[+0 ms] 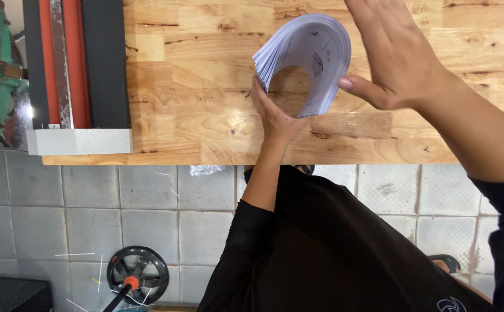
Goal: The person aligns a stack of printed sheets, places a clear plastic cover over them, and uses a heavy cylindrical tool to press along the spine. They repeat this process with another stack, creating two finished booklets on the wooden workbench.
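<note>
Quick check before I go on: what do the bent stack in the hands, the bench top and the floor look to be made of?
The stack looks like thin white paper: fanned sheet edges, faint print, curved into an arch. The bench top seems glued wooden strips with a glossy finish: grain, knots, a glare spot. The floor appears to be square grey tiles, matte and worn, with visible joints.

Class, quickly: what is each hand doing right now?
Left hand: closed on the bent stack of paper.
Right hand: open, flat against the stack's side.
</note>
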